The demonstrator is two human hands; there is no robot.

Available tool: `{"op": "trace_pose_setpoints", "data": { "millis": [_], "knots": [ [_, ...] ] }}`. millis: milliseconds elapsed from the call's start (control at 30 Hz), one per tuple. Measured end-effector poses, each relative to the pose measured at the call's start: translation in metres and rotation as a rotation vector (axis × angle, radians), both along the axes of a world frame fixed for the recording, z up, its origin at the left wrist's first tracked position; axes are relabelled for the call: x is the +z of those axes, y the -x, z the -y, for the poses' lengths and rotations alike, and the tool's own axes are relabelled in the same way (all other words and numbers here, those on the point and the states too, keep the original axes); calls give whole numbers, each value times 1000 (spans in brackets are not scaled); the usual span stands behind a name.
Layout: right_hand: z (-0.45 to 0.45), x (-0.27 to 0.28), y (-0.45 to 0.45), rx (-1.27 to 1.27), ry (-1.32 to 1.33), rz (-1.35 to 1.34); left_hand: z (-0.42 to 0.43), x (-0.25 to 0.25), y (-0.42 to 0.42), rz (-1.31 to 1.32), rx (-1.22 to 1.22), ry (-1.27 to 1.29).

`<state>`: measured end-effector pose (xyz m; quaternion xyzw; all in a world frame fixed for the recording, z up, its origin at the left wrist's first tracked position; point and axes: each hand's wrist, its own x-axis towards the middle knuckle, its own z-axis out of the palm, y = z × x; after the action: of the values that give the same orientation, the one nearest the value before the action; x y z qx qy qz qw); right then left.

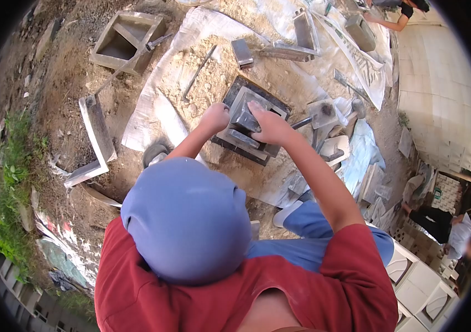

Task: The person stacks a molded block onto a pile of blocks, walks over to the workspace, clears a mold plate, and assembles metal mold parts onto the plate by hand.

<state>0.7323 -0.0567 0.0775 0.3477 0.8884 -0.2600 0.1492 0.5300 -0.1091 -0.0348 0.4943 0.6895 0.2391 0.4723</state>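
Note:
A dark square frame mould (251,160) lies on the sandy ground sheet, with grey blocks set inside it. My right hand (271,127) rests on a dark metal block (242,118) at the middle of the mould, its fingers wrapped over the block's right side. At the mould's left edge my left hand (215,117) is closed in a fist; what it holds, if anything, is hidden. A flat metal bar (245,138) lies in the mould just below the block.
A wooden box (130,41) stands at upper left, an L-shaped frame (97,138) below it. Around the mould lie a metal rod (199,73), a small metal block (242,53), a hammer (358,108) and a white container (335,149). Other people are at the right edge.

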Motion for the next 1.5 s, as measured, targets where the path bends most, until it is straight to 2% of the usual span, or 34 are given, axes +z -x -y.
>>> {"op": "trace_pose_setpoints", "data": {
  "millis": [100, 233, 400, 467, 567, 633, 700, 767, 800, 867, 900, 933, 967, 1033, 1100, 1167, 1233, 1267, 1333, 1400, 1467, 1500],
  "knots": [
    [-11, -5, 9, -14, 93, 118, -3, -7, -1, 43, 56, -10],
    [-8, -13, 3, 37, 140, -5, 2, -4, -1, -6, 40, 42],
    [-7, -3, 13, 29, 162, 137, 2, 2, 0, -26, 41, 43],
    [-9, -9, 7, 34, 146, 118, -1, 2, 0, -29, 34, 28],
    [-12, 10, 4, 64, 129, 96, 3, -12, 5, 17, -30, 43],
    [-22, 30, -6, 77, 129, 92, 8, -21, 7, 328, 124, -42],
    [-37, 38, -36, -130, 299, -179, 13, -15, 17, 281, 91, -59],
    [-45, 32, -65, -659, 302, -202, 20, -9, 21, 228, 61, -76],
    [-45, 21, -78, -666, 305, -207, 21, -7, 20, 164, 16, -80],
    [-40, -16, -102, -915, 128, 276, 14, 3, 15, 96, -41, -91],
    [-30, -26, -104, -924, 128, 272, 8, 14, 10, 151, -59, 58],
    [-15, -33, -101, -1092, 409, 114, 4, 27, 6, 207, -76, 209],
    [-3, -39, -99, -1242, 694, -55, 2, 39, 3, 206, -81, 209],
    [7, -45, -96, -1245, 662, -128, 3, 54, 0, 372, 33, 220],
    [10, -57, -98, -1255, 631, -214, 5, 41, -2, 318, -32, 206],
    [11, -83, -108, -1162, 564, -277, 12, 32, -9, 322, -71, 26],
    [16, -87, -102, -1197, 492, -280, 9, 36, -13, 296, -59, 47],
    [18, -90, -99, -1215, 421, -269, 8, 37, -14, 363, -27, 62],
    [21, -87, -92, -1266, 495, -281, 4, 51, -15, 474, 4, 72],
    [23, -89, -92, -1313, 571, -296, -1, 45, -15, 443, -6, 57],
    [26, -101, -92, -1247, 334, -206, -3, 37, -15, 436, 14, 25],
    [27, -103, -94, -1254, 340, -210, -4, 39, -13, 430, 8, 30]
  ]
}}
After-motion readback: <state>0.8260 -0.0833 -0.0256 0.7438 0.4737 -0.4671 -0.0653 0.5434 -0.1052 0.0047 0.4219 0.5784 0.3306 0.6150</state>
